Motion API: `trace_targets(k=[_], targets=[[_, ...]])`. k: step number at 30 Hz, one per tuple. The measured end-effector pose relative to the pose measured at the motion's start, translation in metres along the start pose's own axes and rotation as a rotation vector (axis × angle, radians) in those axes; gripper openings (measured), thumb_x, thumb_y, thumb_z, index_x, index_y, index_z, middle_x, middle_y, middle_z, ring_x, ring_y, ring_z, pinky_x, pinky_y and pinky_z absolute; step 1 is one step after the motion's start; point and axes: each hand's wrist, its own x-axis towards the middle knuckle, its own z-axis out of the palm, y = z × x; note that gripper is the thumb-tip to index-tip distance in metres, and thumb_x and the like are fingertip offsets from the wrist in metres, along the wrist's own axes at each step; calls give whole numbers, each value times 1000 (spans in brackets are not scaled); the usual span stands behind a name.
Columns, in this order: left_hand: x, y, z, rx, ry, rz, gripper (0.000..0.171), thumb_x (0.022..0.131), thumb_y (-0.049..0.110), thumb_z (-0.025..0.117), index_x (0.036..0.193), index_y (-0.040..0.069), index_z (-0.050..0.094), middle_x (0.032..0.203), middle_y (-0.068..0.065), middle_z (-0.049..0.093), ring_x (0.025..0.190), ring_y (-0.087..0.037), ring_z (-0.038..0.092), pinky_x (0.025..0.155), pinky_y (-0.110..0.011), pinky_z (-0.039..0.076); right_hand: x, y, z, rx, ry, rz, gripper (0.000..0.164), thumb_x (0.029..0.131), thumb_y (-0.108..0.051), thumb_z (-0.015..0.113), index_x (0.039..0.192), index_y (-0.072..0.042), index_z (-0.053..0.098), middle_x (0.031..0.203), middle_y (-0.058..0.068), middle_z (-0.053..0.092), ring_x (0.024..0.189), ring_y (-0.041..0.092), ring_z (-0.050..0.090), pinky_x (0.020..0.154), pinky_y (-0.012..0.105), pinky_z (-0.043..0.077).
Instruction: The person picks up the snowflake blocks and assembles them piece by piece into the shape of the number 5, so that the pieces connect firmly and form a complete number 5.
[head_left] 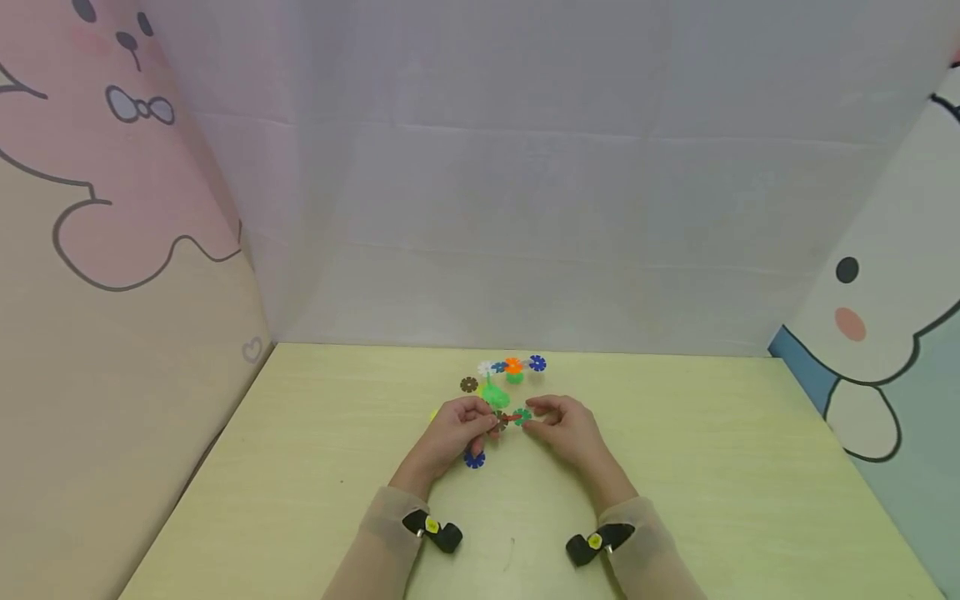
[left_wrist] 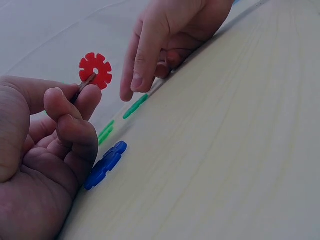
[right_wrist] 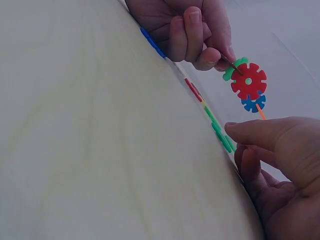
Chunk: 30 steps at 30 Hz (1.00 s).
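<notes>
My left hand (head_left: pixel 456 427) pinches a brown snowflake disc (head_left: pixel 502 422) between thumb and fingertips. Slotted into that disc's edge is a red snowflake disc (left_wrist: pixel 95 70), held above the table. Just right of the pair, a green snowflake disc (head_left: pixel 522 417) lies on the table in the head view. My right hand (head_left: pixel 564 427) is beside this green disc, its thumb and fingers apart and nothing held between them. Below the left hand lies a blue snowflake disc (left_wrist: pixel 106 165), partly hidden by the fingers in the head view.
Behind the hands stands a joined group of discs, with a white disc (head_left: pixel 486 368), an orange disc (head_left: pixel 513 365) and a dark blue disc (head_left: pixel 537 363). A loose brown disc (head_left: pixel 468 384) and bright green pieces (head_left: pixel 495 395) lie nearer. A pale curtain (head_left: pixel 525 250) hangs behind the table (head_left: pixel 712 467).
</notes>
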Motion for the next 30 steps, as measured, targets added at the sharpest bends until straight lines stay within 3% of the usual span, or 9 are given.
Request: trace_targets(k=[11, 17, 30], targets=[[-1, 2, 1, 0, 42, -11, 10, 108, 8, 66, 104, -1, 66, 85, -6, 75, 55, -9, 55, 55, -22, 48, 1, 0, 1, -66, -22, -6, 28, 91, -15, 90, 117, -11, 84, 102, 4, 71, 82, 15, 60, 73, 31, 51], [1, -1, 1, 8, 63, 6, 11, 108, 8, 66, 101, -1, 67, 85, -6, 74, 55, -10, 52, 55, -22, 46, -1, -1, 0, -64, -20, -4, 24, 89, -13, 91, 112, -8, 84, 97, 4, 68, 82, 17, 60, 73, 31, 50], [0, 0, 0, 19, 57, -6, 18, 109, 14, 66, 100, -1, 67, 85, -4, 71, 56, -11, 52, 56, -22, 46, -2, -2, -2, -31, -29, 53, 27, 85, -12, 92, 107, -8, 77, 102, 4, 71, 81, 18, 59, 73, 34, 50]])
